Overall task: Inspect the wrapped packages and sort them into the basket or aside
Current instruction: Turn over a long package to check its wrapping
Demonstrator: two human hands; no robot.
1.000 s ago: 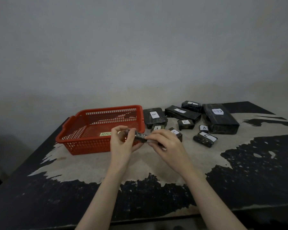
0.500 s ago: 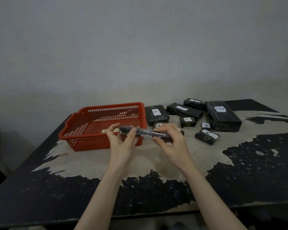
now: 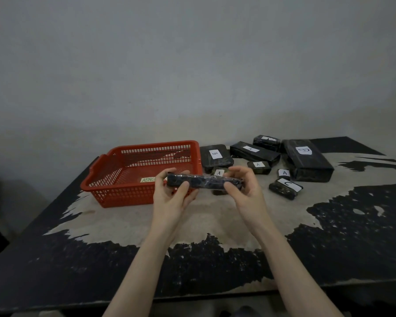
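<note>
A long, flat package in black wrap [image 3: 204,182] is held level above the table, just in front of the red basket [image 3: 114,170]. My left hand [image 3: 172,197] grips its left end and my right hand [image 3: 247,191] grips its right end. No label shows on the side turned to me. The basket holds no package; a small green tag lies on its floor. Several other black wrapped packages lie to the right, with white labels: B [image 3: 216,155], A [image 3: 253,152], A [image 3: 258,167], D [image 3: 306,160], C [image 3: 286,187].
The table [image 3: 215,223] is worn, with bare grey patches and black paint toward its front edge. A plain grey wall stands behind it. Small packages labelled A [image 3: 220,173] and A [image 3: 284,173] sit just behind my right hand.
The package has been turned from nearly end-on to lying broadside between both hands, and it has been lifted slightly toward the basket's front wall.
</note>
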